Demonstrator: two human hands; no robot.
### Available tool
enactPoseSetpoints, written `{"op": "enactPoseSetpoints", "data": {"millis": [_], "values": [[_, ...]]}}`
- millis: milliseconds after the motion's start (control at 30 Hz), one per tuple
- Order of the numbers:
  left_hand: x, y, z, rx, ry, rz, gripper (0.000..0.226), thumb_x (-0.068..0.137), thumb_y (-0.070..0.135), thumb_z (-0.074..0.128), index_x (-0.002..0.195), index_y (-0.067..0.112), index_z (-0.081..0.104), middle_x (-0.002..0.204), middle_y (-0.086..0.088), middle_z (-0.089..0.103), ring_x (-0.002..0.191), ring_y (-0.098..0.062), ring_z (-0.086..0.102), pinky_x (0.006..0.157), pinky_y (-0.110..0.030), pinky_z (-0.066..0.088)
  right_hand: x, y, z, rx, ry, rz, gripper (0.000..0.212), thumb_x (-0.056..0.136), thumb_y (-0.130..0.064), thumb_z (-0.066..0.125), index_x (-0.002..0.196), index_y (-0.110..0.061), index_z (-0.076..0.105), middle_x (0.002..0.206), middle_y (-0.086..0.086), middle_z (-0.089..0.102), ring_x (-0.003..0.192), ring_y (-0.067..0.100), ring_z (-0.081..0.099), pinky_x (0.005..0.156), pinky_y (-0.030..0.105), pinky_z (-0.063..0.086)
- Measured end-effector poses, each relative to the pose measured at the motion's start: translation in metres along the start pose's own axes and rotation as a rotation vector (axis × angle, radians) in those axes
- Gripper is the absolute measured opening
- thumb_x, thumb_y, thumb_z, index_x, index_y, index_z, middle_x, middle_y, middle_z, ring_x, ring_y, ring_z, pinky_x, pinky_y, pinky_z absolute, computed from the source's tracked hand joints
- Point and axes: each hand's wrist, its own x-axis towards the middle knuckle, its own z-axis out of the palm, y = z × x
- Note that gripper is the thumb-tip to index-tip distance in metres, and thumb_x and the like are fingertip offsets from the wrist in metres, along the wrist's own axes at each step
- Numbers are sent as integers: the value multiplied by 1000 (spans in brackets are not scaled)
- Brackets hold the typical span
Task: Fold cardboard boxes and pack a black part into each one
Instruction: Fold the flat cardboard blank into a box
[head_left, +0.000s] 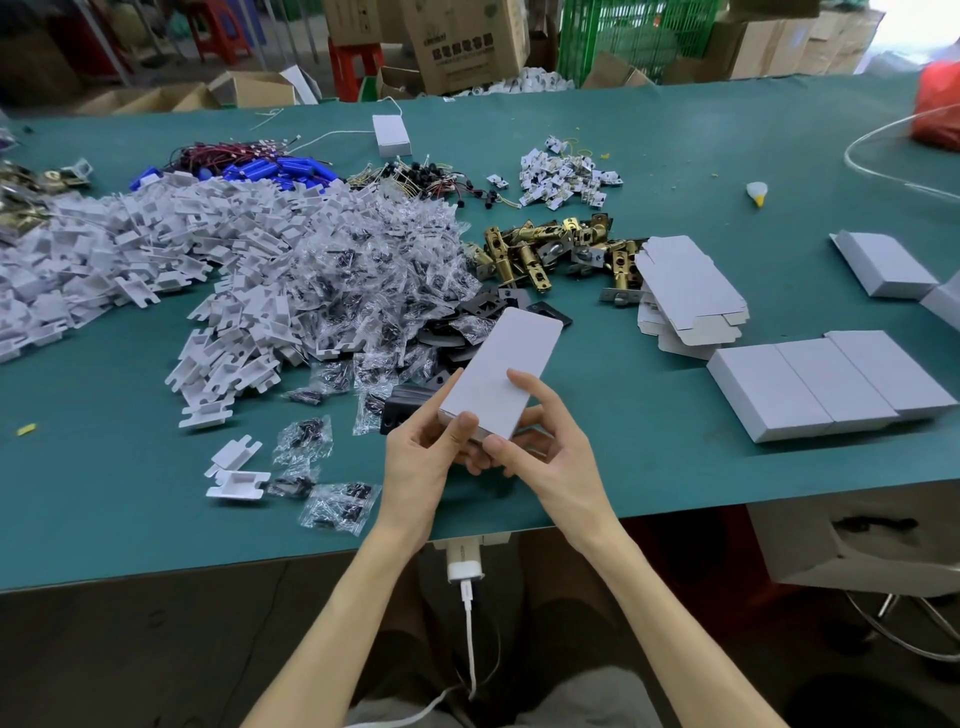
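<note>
A white cardboard box (506, 364) is held above the green table (130, 493), tilted with its far end up. My left hand (423, 457) grips its near left corner, thumb on the front edge. My right hand (540, 447) holds the near right end, index finger laid on the top face and thumb at the edge. Black parts (467, 332) lie on the table just behind the box, partly hidden by it. One black part (402, 408) sits beside my left hand. A stack of flat unfolded boxes (685, 291) lies to the right.
Three closed white boxes (826, 384) stand in a row at the right, another white box (883, 262) behind them. A big heap of white inserts (156, 244) and bagged screws (363, 270) fills the left. Brass latches (545, 249) lie in the middle.
</note>
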Motion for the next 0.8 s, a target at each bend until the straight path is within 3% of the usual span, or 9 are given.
{"op": "enactPoseSetpoints", "data": {"millis": [333,433,567,700,767,800], "values": [[-1,0,-2,-4,-12,-7,70,85,63,73,142,24,64,92,-22,75,69,-29,69,64,-27,58,1,1,-1,25,-1,13,68,79,-50,83,140,-42,54,95,-5,68,80,21,73,78,37,59],[0,-1,-2,-3,-10,-6,71,87,62,71,143,19,64,88,-21,74,67,-25,67,63,-27,57,1,2,-2,57,-4,15,67,77,-44,85,138,-39,56,93,-5,67,78,20,72,77,37,59],[1,-2,-2,27,-7,-23,66,95,60,62,144,15,61,80,-16,73,65,-22,66,63,-29,56,0,0,-1,93,6,21,72,75,-55,85,139,-42,55,91,-5,66,76,19,71,75,35,59],[1,-3,-4,44,-41,-27,43,108,43,48,143,23,63,82,-22,72,68,-25,66,66,-31,57,1,0,-1,154,18,16,91,79,-49,84,154,-48,32,101,4,65,79,25,70,72,34,59],[0,0,-3,18,-44,-45,38,110,40,46,137,24,67,83,-23,71,67,-26,66,64,-32,57,2,1,-2,196,34,60,104,78,-50,84,160,-43,20,107,7,68,79,23,70,71,32,59],[0,2,-2,1,-35,-63,38,109,41,46,132,22,70,81,-22,70,67,-26,65,62,-32,56,2,-1,-3,228,45,98,104,77,-54,83,160,-36,23,112,5,70,79,21,69,71,31,58]]}}
